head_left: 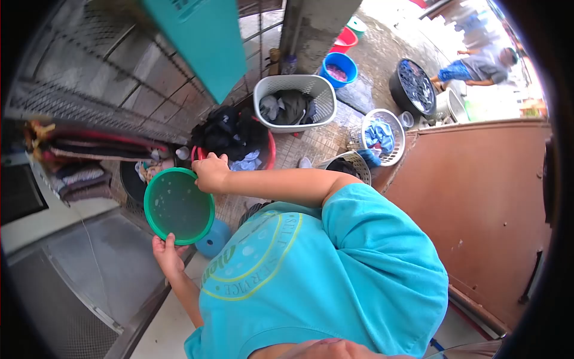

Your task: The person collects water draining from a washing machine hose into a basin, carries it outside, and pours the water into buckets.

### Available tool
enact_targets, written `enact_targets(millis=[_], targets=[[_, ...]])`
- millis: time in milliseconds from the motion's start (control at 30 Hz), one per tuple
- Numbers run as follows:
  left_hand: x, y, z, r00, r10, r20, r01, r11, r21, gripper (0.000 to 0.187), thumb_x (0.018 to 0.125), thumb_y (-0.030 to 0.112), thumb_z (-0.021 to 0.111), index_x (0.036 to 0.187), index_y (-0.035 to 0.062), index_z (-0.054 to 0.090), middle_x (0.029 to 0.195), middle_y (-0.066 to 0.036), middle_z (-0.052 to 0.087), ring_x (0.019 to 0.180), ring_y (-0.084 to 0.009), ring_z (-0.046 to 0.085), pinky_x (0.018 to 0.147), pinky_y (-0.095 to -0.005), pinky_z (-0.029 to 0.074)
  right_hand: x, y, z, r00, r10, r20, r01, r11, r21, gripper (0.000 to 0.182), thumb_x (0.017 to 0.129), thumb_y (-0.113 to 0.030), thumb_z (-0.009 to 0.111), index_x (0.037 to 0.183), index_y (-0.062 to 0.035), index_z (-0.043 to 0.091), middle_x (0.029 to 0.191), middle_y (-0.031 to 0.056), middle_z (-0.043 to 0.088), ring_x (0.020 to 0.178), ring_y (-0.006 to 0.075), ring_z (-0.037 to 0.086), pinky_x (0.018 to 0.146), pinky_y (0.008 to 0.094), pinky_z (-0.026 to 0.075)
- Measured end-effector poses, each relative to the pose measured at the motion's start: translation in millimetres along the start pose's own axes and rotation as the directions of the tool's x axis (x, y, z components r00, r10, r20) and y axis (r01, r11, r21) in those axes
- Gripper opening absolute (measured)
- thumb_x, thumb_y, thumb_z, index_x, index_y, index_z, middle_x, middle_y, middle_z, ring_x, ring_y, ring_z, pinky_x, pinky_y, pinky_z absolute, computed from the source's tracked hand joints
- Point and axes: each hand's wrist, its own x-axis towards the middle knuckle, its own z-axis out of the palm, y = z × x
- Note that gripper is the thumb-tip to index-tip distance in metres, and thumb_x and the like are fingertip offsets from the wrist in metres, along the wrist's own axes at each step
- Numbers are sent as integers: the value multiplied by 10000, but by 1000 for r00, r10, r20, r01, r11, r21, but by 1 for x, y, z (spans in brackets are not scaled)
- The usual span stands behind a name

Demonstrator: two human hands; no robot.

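Note:
A round green basin (206, 222) of cloudy grey water with some bubbles is held up between my two hands. My right hand (213, 173) is closed on its upper right rim. Lower down, my left hand (170, 253) grips the bottom rim, with the thumb over the edge. Just behind my right hand is a red tub (270, 149) heaped with dark clothes (227, 131) and a light blue piece. Partly hidden below the green basin is a blue rounded container (214, 239). A dark tub (131, 182) with clothes stands left of it.
A grey laundry basket (327, 99) holds dark clothes; a white basket (397, 140) holds blue ones. Farther off are a blue bucket (348, 70), a black tub (397, 90) and a bending person (484, 69). A brown panel (478, 209) stands right, metal mesh (137, 66) left.

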Motion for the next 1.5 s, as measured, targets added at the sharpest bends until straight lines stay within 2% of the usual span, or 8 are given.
enact_targets(millis=[67,333,400,767,800,1367,1433,1500], targets=[[-1,14,33,998,31,63,-32,999,23,165,884,54,537,1033,43,468,858,-57,611,621,-134,614,485,-275,541,-10,24,-27,999,25,-43,-25,1000,0,320,776,-251,692,1040,-83,629,955,81,650,1054,291,512,828,505,346],[-16,54,192,952,64,298,-83,995,51,125,891,51,534,1003,49,478,860,-63,616,609,-149,624,485,-294,546,-73,143,-136,955,173,-241,-138,978,155,277,728,-187,669,979,-75,640,979,110,649,1080,299,512,868,527,361],[-17,58,232,916,71,394,-110,991,76,163,888,82,557,1037,50,499,874,-57,630,627,-130,631,484,-251,542,-93,174,-164,938,214,-272,-170,969,177,277,729,-187,667,980,-73,640,979,114,648,1075,300,515,860,524,362],[-32,85,467,684,22,729,-148,983,110,217,887,46,555,1077,2,459,934,-102,629,690,-173,660,496,-288,578,-180,337,-279,733,540,-413,-439,840,320,271,777,-264,692,992,-108,637,960,67,657,1052,289,522,842,484,351],[-36,89,488,683,28,729,-162,980,114,205,873,86,588,1037,41,474,863,-78,643,629,-157,658,464,-259,561,-184,351,-285,709,561,-428,-444,826,347,278,776,-266,694,993,-103,633,958,69,655,1059,292,521,853,493,354],[0,152,764,315,-106,943,-325,922,212,255,876,48,566,1089,-13,440,919,-124,637,666,-170,662,486,-290,582,-198,504,-404,378,827,-416,-459,558,692,372,757,-277,708,1090,-125,640,1130,104,636,1171,336,477,924,540,344],[-1,158,793,294,-104,950,-349,914,208,253,876,47,566,1086,-16,440,911,-120,637,663,-165,662,485,-283,579,-192,526,-417,293,845,-448,-503,535,679,351,739,-284,729,1036,-115,650,1035,63,671,1043,270,598,884,492,404],[0,161,821,261,-120,958,-355,911,211,253,875,49,569,1083,-16,440,909,-118,638,650,-166,661,485,-290,579,-191,550,-431,307,860,-407,-495,509,704,373,747,-296,722,1071,-129,645,1104,76,645,1125,295,532,928,514,368]])
